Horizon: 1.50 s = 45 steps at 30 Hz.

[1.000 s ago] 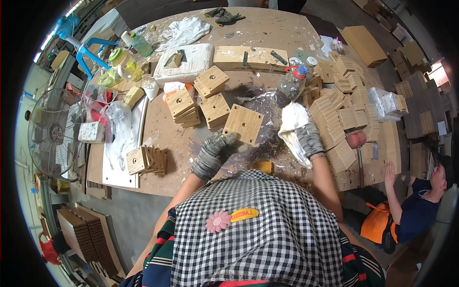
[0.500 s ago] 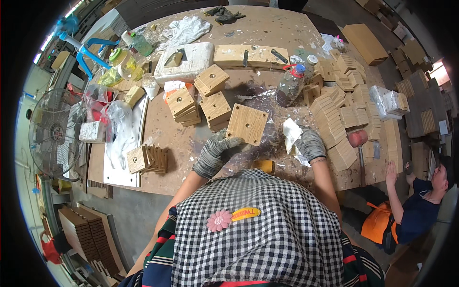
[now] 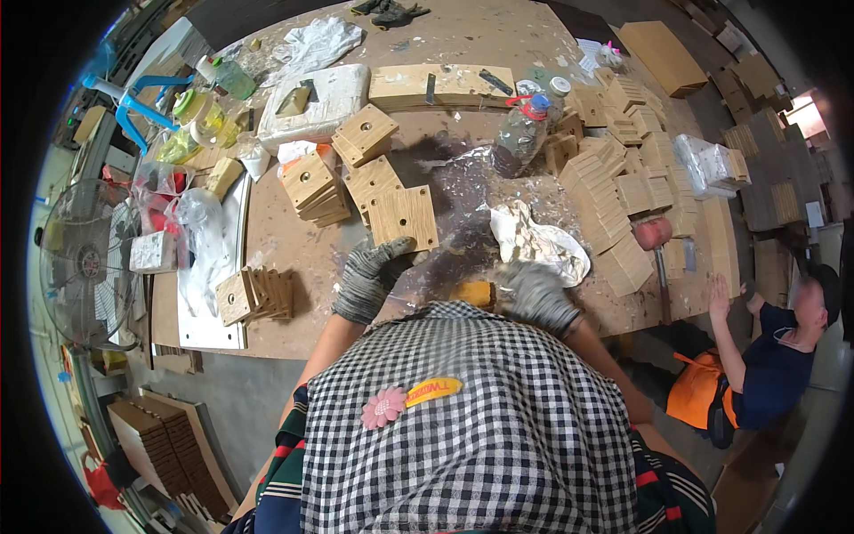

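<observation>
My left hand (image 3: 367, 280), in a grey glove, grips the lower edge of a square wooden block (image 3: 403, 216) with small holes in its face. The block is tilted up toward me. My right hand (image 3: 539, 297), also gloved, is low over the near edge of the workbench and smeared by motion, so its fingers are unclear. Close to its left lies a small yellow object (image 3: 474, 293), partly covered by my checked garment. A crumpled white rag (image 3: 539, 242) rests on the bench just beyond my right hand.
Stacks of wooden blocks (image 3: 313, 185) stand beyond my left hand, with more piled at right (image 3: 598, 191). A bottle with a blue and red cap (image 3: 523, 135) stands ahead. A red-headed mallet (image 3: 654, 234) lies at right. Another person (image 3: 774, 356) is beyond the bench's right side.
My right hand has let go of the white rag, which now lies spread on the bench, and moved nearer and left. The view has shifted; my left hand still holds the block.
</observation>
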### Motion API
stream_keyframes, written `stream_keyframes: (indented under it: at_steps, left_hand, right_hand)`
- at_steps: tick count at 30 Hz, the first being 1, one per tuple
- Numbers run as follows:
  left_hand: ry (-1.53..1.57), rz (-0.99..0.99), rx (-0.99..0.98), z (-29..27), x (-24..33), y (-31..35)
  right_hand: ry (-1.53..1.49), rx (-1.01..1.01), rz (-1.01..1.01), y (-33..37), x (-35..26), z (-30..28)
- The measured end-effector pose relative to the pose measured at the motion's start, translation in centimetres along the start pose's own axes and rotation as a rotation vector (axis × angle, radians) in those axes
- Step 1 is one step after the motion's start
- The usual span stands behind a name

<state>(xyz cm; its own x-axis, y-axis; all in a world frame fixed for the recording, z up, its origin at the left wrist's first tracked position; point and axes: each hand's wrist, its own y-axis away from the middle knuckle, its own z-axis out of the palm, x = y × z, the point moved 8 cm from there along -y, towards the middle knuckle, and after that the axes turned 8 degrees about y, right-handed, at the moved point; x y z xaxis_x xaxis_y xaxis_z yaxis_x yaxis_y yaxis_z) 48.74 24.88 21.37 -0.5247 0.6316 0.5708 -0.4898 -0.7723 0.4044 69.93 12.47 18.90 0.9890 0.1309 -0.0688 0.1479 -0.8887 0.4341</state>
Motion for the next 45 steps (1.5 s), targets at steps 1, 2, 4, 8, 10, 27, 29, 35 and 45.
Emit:
stream_keyframes:
  at_steps: [1, 2, 4, 8, 10, 27, 29, 35, 45]
  left_hand:
    - [0.009, -0.004, -0.001, 0.1, -0.2, -0.2]
    - [0.011, -0.005, 0.000, -0.1, -0.4, -0.2]
    - [0.004, 0.004, -0.017, -0.7, -0.5, -0.2]
    - [-0.359, 0.160, -0.133, 0.5, 0.5, 0.6]
    - [-0.395, 0.175, -0.160, 1.5, 0.9, 1.0]
    - [-0.447, 0.225, -0.229, 4.9, 2.0, 2.5]
    - [-0.350, 0.122, -0.160, 4.7, 1.7, 2.4]
    - [-0.291, -0.030, -0.051, 4.6, 1.6, 2.9]
    - [-0.310, -0.014, -0.052, 4.6, 1.8, 3.1]
  right_hand:
    - [0.014, 0.022, -0.038, -0.9, -0.6, 2.9]
    - [0.027, 0.043, -0.085, -1.4, -1.2, 4.6]
    - [0.029, 0.075, -0.105, -1.8, -2.1, 4.9]
    - [-0.069, -0.019, -0.085, -2.5, -3.0, 3.2]
    - [-0.183, -0.124, -0.027, -2.9, -2.5, 3.8]
    - [-1.183, 0.415, 0.000, -1.5, 1.1, -7.3]
    - [-1.269, 0.544, -0.134, -1.4, 0.9, -7.9]
    - [-1.436, 0.661, -0.233, 0.9, -0.5, -12.8]
    - [-0.389, 0.980, -0.265, 3.0, -2.8, -15.2]
